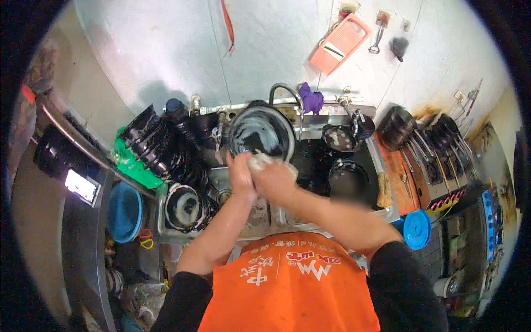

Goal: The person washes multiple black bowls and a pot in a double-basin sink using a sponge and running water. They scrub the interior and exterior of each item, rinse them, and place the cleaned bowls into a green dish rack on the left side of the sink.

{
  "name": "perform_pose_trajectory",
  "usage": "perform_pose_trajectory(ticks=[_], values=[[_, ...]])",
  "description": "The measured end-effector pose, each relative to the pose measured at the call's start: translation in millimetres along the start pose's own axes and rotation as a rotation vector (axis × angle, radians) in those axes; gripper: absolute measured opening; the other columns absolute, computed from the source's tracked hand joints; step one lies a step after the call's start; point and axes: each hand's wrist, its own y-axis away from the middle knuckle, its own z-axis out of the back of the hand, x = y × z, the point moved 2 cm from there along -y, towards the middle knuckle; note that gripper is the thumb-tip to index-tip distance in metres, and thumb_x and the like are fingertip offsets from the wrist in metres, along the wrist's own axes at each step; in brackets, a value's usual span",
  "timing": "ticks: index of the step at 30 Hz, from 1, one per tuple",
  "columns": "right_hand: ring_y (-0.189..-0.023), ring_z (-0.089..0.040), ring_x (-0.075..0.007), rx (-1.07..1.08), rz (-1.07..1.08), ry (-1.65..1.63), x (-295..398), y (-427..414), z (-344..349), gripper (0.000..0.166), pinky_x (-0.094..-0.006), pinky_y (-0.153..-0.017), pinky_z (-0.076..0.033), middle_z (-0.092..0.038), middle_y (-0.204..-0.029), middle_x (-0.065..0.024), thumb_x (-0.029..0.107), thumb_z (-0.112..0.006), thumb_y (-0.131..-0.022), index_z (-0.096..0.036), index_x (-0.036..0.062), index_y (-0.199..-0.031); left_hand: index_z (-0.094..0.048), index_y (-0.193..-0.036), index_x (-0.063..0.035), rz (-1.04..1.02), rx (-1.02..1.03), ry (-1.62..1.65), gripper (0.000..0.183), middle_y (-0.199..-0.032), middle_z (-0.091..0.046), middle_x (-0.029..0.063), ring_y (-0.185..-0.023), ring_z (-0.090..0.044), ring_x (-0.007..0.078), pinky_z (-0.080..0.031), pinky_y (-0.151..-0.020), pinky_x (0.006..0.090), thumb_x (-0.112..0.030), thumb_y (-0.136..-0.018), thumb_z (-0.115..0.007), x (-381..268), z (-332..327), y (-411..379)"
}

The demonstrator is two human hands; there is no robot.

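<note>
My right hand (pixel 274 176) is closed around a whitish, wet-looking cloth or scrubber (pixel 258 162), which bulges out at both sides of the fist. Pressed against it is my left hand (pixel 241 174), its fingers partly hidden, at the near rim of a large black bowl (pixel 261 133). Whether the left fingers grip the bowl or the cloth cannot be told. White suds streak the bowl's inside, and its opening faces me. Both hands are over a metal sink (pixel 253 220), below a curved faucet (pixel 286 87).
Stacked black containers (pixel 153 145) lean at the left; a sudsy black bowl (pixel 186 207) lies nearer me. Black pots (pixel 348 178) stand in the right basin. Further right are a wooden board (pixel 394 174) and a blue lid (pixel 417 229). A lit phone (pixel 82 186) is at far left.
</note>
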Motion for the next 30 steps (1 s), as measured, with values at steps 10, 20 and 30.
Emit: perform_pose_trajectory(ticks=[10, 20, 30], values=[[-0.103, -0.061, -0.0341, -0.282, 0.162, 0.211, -76, 13, -8, 0.034, -0.0469, -0.081, -0.052, -0.061, -0.116, -0.0104, 0.014, -0.057, -0.082, -0.065, 0.0188, -0.114, -0.031, -0.147, -0.0073, -0.164, 0.055, -0.2, 0.08, -0.117, -0.057, 0.0105, -0.099, -0.058, 0.0229, -0.05, -0.086, 0.0377, 0.0, -0.072, -0.058, 2, -26, 22], [-0.094, -0.068, -0.0341, -0.022, 0.504, 0.173, -59, 4, 41, 0.037, -0.0451, -0.079, -0.056, -0.064, -0.112, -0.0149, 0.02, -0.056, -0.087, -0.058, 0.0137, -0.123, -0.026, -0.152, -0.0091, 0.123, 0.189, -0.127, 0.085, -0.111, -0.057, 0.0095, -0.093, -0.059, 0.024, -0.05, -0.083, 0.0388, -0.017, -0.076, -0.064, -20, 11, -27], [-0.113, -0.061, -0.035, -0.136, 0.687, 0.146, -100, 28, -15, 0.056, -0.0497, -0.093, -0.049, -0.056, -0.13, -0.0153, 0.015, -0.056, -0.086, -0.045, 0.0142, -0.141, -0.037, -0.146, -0.0096, -0.06, 0.251, -0.475, 0.074, -0.116, -0.056, 0.0085, -0.108, -0.055, 0.0247, -0.043, -0.096, 0.0427, -0.012, -0.076, -0.06, -10, 0, -7]])
